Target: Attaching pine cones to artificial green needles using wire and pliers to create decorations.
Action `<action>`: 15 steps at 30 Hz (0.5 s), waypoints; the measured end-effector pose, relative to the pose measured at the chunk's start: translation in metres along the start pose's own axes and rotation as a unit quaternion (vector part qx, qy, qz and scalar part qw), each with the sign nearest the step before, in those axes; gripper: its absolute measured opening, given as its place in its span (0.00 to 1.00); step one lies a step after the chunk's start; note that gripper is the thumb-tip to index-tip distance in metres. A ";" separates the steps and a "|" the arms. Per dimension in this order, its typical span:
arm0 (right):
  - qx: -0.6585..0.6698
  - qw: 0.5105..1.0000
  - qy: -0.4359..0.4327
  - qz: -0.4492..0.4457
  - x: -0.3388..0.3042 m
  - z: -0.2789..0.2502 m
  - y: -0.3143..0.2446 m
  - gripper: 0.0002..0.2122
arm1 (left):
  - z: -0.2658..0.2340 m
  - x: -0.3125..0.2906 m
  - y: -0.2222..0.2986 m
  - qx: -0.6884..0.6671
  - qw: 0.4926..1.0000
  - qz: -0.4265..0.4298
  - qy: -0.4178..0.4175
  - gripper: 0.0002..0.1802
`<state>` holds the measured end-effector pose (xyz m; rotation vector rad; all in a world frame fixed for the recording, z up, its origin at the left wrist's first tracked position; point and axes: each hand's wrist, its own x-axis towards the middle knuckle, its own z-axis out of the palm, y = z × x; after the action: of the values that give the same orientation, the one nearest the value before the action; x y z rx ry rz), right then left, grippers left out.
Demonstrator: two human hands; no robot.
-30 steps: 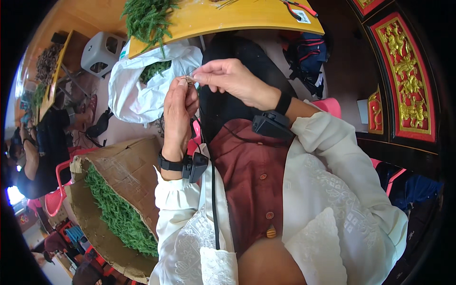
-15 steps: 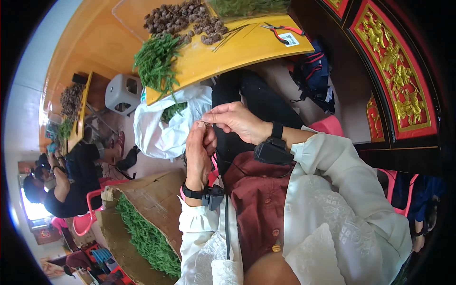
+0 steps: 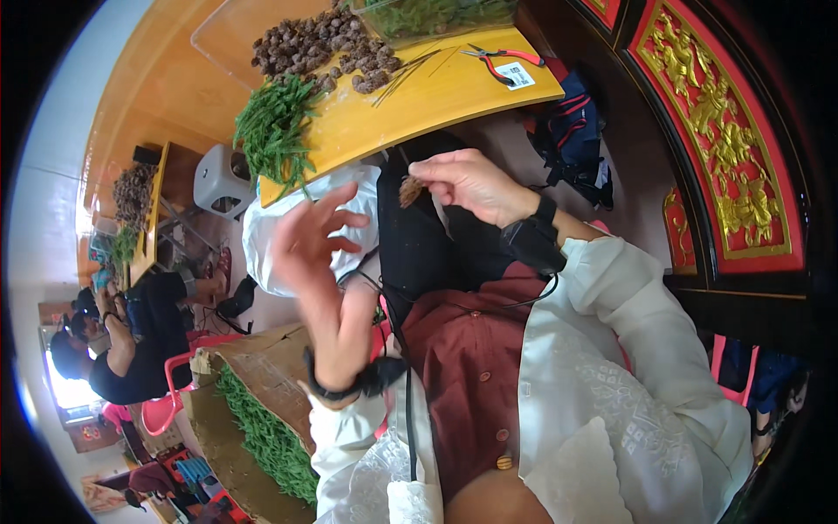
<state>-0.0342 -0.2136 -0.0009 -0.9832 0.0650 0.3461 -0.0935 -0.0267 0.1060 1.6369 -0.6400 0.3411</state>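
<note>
Between the thumb and fingers of my right hand (image 3: pixel 476 183) hangs a small brown pine cone (image 3: pixel 410 190), above my black-trousered lap. My left hand (image 3: pixel 319 236) is raised, its fingers spread and a little blurred, in front of a white plastic bag (image 3: pixel 262 253). It holds nothing that I can see. Beyond it, green sprigs (image 3: pixel 275 127) hang over the near left corner of the yellow table (image 3: pixel 393 109). A heap of pine cones (image 3: pixel 305 44) lies behind the sprigs, with several thin brown sticks or wires (image 3: pixel 406 77) beside it.
Red-handled pliers (image 3: pixel 504 63) lie on a white card at the table's right. A clear box (image 3: pixel 436 22) of greenery stands behind. A cardboard box (image 3: pixel 262 367) of green sprigs is at lower left. Farther left are a grey stool (image 3: pixel 220 179) and another person (image 3: pixel 144 341) at work.
My hands, together half a second ago, are now apart. The left has opened and moved left; the right has gone slightly right and up, with the pine cone now showing in it.
</note>
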 end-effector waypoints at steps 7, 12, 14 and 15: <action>0.088 0.996 0.011 0.012 -0.005 -0.028 -0.006 0.06 | -0.017 -0.046 0.174 -0.339 0.939 -0.040 -0.042 0.21; 0.080 0.996 0.019 0.016 -0.003 -0.032 -0.007 0.06 | 0.009 -0.034 0.165 -0.259 0.963 0.043 -0.067 0.22; 0.080 0.996 0.041 0.021 0.000 -0.042 -0.006 0.06 | 0.007 -0.035 0.164 -0.245 0.966 0.038 -0.071 0.25; 0.085 0.995 0.046 0.018 0.001 -0.048 -0.006 0.06 | 0.006 -0.034 0.161 -0.240 0.968 0.034 -0.073 0.27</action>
<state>-0.0264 -0.2558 -0.0230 -0.8294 0.1933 0.3236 -0.2153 -0.0353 0.2163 1.1838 -0.8199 0.1009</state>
